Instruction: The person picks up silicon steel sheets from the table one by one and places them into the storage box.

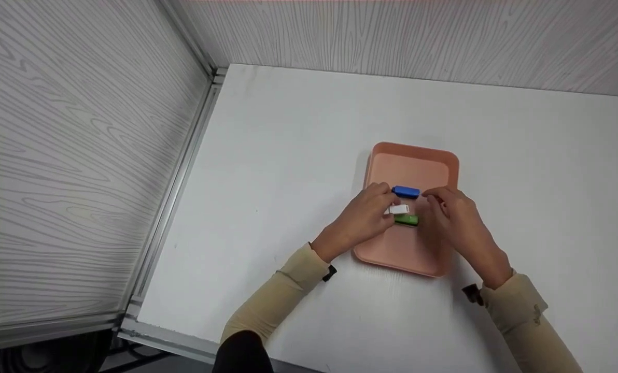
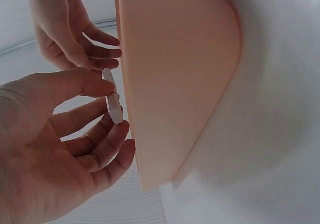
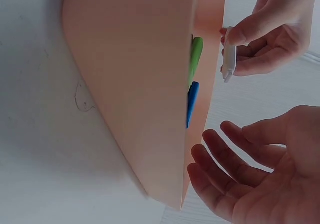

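Hands over the pink tray

Fingers of the left hand [image 1: 363,217] pinch a small white clip [image 1: 398,209] just above the pink tray [image 1: 392,248]. Its long side runs left to right. The right hand [image 1: 457,215] is loose and holds nothing, close beside it. A blue clip [image 1: 406,192] and a green clip [image 1: 406,220] lie in the tray, on a white table [image 1: 288,155] by grey walls.
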A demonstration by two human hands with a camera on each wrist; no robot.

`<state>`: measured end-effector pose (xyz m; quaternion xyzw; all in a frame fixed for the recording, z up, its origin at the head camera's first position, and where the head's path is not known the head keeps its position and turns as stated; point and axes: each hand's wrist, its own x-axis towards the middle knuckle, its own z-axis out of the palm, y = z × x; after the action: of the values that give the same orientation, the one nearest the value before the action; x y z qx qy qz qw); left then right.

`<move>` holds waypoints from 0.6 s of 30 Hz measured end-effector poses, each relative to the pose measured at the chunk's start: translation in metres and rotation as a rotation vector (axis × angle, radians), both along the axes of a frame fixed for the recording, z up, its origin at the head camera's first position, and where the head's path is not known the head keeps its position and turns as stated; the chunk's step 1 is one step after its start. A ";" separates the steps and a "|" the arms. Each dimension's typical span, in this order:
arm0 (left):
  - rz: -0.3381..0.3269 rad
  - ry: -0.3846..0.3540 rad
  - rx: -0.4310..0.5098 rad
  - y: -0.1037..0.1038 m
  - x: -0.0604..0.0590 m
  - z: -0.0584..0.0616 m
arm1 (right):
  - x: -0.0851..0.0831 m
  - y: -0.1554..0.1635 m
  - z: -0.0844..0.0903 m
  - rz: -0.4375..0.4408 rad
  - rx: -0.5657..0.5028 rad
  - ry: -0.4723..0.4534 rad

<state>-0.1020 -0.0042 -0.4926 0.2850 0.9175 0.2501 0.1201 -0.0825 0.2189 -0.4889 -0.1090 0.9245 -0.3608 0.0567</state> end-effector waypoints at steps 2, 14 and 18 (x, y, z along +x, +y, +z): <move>-0.009 0.003 -0.007 0.001 0.000 -0.001 | 0.000 0.002 -0.001 -0.005 -0.001 0.006; -0.059 0.013 -0.016 0.008 -0.002 -0.007 | 0.003 0.015 -0.002 -0.064 0.002 0.038; -0.078 0.024 -0.003 0.008 -0.003 -0.010 | 0.004 0.018 -0.002 -0.090 -0.005 0.049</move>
<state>-0.1050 0.0040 -0.5022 0.3235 0.9074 0.2405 0.1192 -0.0788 0.2370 -0.4909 -0.0763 0.9287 -0.3624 0.0173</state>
